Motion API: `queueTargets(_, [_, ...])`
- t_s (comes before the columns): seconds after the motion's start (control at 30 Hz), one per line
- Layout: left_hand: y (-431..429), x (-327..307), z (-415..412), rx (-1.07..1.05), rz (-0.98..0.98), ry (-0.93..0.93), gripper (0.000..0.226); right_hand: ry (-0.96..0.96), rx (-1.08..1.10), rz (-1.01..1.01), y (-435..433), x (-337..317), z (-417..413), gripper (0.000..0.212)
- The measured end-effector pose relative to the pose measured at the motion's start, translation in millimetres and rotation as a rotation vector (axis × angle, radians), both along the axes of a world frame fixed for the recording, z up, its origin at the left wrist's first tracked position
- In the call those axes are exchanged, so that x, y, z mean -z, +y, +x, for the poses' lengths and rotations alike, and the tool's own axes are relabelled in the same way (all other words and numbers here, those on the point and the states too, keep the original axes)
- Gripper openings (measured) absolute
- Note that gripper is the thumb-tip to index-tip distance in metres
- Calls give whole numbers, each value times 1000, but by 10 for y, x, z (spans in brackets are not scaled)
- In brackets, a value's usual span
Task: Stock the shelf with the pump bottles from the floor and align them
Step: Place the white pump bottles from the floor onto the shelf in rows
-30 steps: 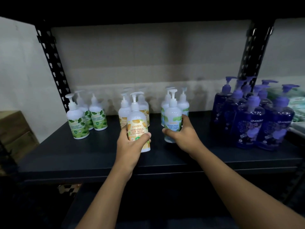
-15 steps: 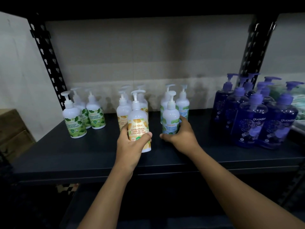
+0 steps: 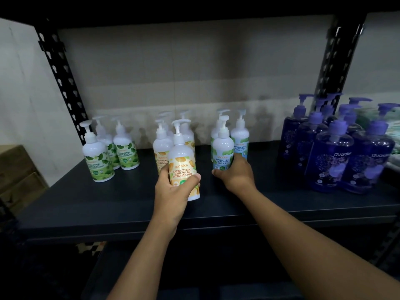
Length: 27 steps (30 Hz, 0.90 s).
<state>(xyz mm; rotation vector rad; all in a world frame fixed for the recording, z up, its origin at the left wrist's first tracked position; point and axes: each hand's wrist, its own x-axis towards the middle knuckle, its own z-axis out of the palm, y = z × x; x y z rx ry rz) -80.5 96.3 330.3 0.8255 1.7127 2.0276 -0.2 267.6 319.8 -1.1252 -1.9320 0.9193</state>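
while each hand holds one pump bottle over a dark shelf (image 3: 108,204), the stocking looks well along but not finished. three green-label bottles (image 3: 99,156) stand in a cluster at the left. more orange-label ones (image 3: 161,148) stand in the middle, and mint-label ones (image 3: 239,137) just to their right. a group of larger purple bottles (image 3: 333,156) fills the right end. none of the clusters forms a straight row, so the aligning is probably mostly left to do. the floor is out of view, so how many bottles wait there cannot be told.

the left hand (image 3: 173,189) has its fingers and thumb wrapped round the lower half of an orange-label bottle (image 3: 181,156), in front of its group. the bottle's long axis is nearly upright, top leaning slightly left. its label faces the viewer and its pump spout points right. whether its base touches the shelf cannot be told.

the right hand (image 3: 236,172) curls round the bottom of a mint-label bottle (image 3: 223,148), which stands upright just before its group with the label facing forward. which way its spout points is unclear.
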Motion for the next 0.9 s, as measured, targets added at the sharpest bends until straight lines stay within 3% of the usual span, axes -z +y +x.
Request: queueTargets(0.9, [-1,2,11,13,-3,0,60,-45,41,13,41,-19,-69,55])
